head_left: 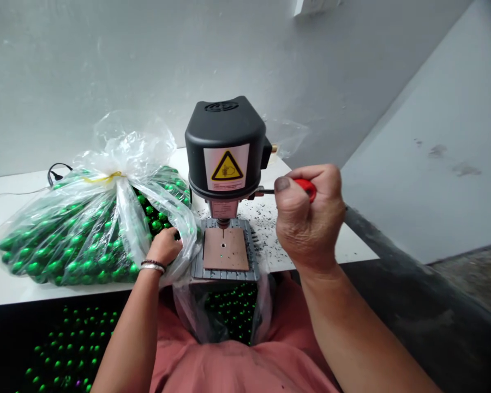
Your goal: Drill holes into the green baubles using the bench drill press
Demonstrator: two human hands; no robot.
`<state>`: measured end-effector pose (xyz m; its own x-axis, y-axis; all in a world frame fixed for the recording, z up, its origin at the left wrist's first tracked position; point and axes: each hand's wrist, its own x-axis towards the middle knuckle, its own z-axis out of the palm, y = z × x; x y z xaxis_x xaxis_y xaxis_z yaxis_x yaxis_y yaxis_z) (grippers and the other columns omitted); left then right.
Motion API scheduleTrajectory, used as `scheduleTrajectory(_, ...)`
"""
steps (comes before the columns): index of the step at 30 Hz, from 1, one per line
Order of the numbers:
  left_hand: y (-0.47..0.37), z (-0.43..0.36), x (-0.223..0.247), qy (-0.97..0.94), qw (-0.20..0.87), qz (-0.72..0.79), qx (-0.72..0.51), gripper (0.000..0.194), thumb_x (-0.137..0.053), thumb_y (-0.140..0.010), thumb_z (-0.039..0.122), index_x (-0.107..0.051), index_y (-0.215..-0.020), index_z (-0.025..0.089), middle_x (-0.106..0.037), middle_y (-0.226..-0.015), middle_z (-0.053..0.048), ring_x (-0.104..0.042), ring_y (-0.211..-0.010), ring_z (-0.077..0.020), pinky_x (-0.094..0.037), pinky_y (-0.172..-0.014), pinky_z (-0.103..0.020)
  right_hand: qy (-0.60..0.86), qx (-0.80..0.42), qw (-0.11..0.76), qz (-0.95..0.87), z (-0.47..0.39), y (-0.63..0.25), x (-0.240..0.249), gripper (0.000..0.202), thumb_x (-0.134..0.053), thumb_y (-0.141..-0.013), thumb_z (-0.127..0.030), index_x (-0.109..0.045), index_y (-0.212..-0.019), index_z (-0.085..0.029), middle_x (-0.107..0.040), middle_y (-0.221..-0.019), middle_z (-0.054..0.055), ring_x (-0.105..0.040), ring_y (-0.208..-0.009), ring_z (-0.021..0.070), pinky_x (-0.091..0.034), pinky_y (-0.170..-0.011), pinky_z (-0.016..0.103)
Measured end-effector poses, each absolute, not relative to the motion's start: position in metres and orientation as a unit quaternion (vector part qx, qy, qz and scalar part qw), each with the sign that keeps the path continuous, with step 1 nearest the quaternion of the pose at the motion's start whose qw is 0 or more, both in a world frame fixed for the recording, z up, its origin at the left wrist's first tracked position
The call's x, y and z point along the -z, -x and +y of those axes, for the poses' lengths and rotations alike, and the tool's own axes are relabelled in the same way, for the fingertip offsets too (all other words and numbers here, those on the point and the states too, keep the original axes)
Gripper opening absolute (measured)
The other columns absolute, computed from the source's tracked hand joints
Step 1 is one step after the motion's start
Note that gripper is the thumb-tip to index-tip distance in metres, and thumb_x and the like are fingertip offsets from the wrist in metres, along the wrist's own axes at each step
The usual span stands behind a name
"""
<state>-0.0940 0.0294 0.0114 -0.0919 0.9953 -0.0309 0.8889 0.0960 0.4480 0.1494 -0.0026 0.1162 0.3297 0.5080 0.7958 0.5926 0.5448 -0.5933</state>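
Note:
A black bench drill (225, 131) with a yellow warning label stands on the white table. Its thin bit points down over a square brown board (226, 256) with a small dark hole, on a grey base plate (249, 273). My right hand (311, 218) is wrapped round the red knob (306, 188) of the drill's lever. At the torn opening of a clear plastic bag (123, 213) full of shiny green balls (85, 245), my left hand (166, 248) reaches in; its fingertips are hidden, so its hold cannot be made out.
Dark shavings lie on the white table (335, 245) right of the drill. An open plastic bag with green balls (231, 314) hangs below the table's front edge. More green balls (73, 341) are at lower left. A black cable (59, 172) lies behind the big bag.

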Motion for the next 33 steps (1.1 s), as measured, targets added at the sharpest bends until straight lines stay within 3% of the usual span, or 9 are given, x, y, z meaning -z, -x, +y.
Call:
scheduleTrajectory(4, 0.099, 0.007, -0.030, -0.549, 0.186, 0.753, -0.313, 0.050, -0.056, -0.071, 0.047, -0.061, -0.111, 0.016, -0.067, -0.096, -0.010, -0.061, -0.086, -0.0224, -0.046, -0.075, -0.031, 0.477, 0.023, 0.668, -0.571, -0.003, -0.149, -0.115, 0.016, -0.049, -0.080, -0.035, -0.043, -0.072, -0.022, -0.046, -0.062, -0.005, -0.042, -0.050, 0.0058, -0.037, -0.049, 0.023)
scheduleTrajectory(8, 0.088, -0.015, -0.043, -0.485, 0.425, 0.600, -0.474, 0.057, -0.059, -0.072, 0.045, -0.052, -0.121, 0.016, -0.064, -0.083, -0.004, -0.056, -0.064, -0.0118, -0.045, -0.061, -0.024, 0.477, 0.027, 0.674, -0.564, -0.003, -0.148, -0.114, 0.016, -0.049, -0.079, -0.035, -0.043, -0.072, -0.022, -0.046, -0.062, -0.005, -0.043, -0.050, 0.0056, -0.037, -0.049, 0.022)
scheduleTrajectory(11, 0.066, -0.026, -0.044, -0.501, 0.510, 0.536, -0.449, 0.052, -0.058, -0.075, 0.041, -0.052, -0.120, 0.016, -0.063, -0.079, -0.003, -0.053, -0.059, -0.0096, -0.042, -0.056, -0.022, 0.473, 0.025, 0.674, -0.567, -0.003, -0.148, -0.113, 0.016, -0.049, -0.080, -0.035, -0.043, -0.073, -0.022, -0.045, -0.060, -0.005, -0.041, -0.049, 0.0046, -0.035, -0.047, 0.020)
scheduleTrajectory(13, 0.049, -0.028, -0.041, -0.552, 0.484, 0.551, -0.397, 0.047, -0.059, -0.075, 0.040, -0.055, -0.116, 0.017, -0.065, -0.082, -0.003, -0.056, -0.066, -0.0121, -0.044, -0.060, -0.024, 0.467, 0.023, 0.672, -0.575, -0.003, -0.149, -0.112, 0.017, -0.049, -0.080, -0.036, -0.043, -0.075, -0.021, -0.044, -0.061, -0.006, -0.040, -0.050, 0.0039, -0.035, -0.047, 0.019)
scheduleTrajectory(18, 0.024, -0.020, -0.022, -0.633, 0.296, 0.659, -0.278, 0.044, -0.065, -0.068, 0.034, -0.061, -0.109, 0.019, -0.066, -0.106, -0.006, -0.059, -0.098, -0.0213, -0.043, -0.087, -0.032, 0.454, 0.029, 0.664, -0.593, -0.004, -0.152, -0.109, 0.016, -0.048, -0.082, -0.036, -0.045, -0.079, -0.020, -0.042, -0.062, -0.006, -0.039, -0.051, 0.0024, -0.037, -0.048, 0.017)
scheduleTrajectory(24, 0.020, -0.007, -0.003, -0.656, 0.225, 0.688, -0.215, 0.042, -0.063, -0.070, 0.036, -0.062, -0.109, 0.022, -0.069, -0.099, -0.006, -0.062, -0.091, -0.0224, -0.044, -0.077, -0.030, 0.457, 0.009, 0.662, -0.594, -0.007, -0.152, -0.112, 0.014, -0.049, -0.081, -0.033, -0.044, -0.078, -0.020, -0.040, -0.059, -0.008, -0.036, -0.048, 0.0010, -0.037, -0.047, 0.015)
scheduleTrajectory(33, 0.010, 0.002, -0.001, -0.703, 0.159, 0.675, -0.160, 0.045, -0.060, -0.074, 0.035, -0.058, -0.116, 0.020, -0.064, -0.111, -0.010, -0.059, -0.099, -0.0246, -0.043, -0.083, -0.033, 0.483, -0.008, 0.638, -0.599, 0.007, -0.155, -0.132, 0.026, -0.041, -0.084, -0.042, -0.041, -0.071, -0.020, -0.038, -0.058, -0.007, -0.040, -0.051, 0.0013, -0.038, -0.054, 0.016)
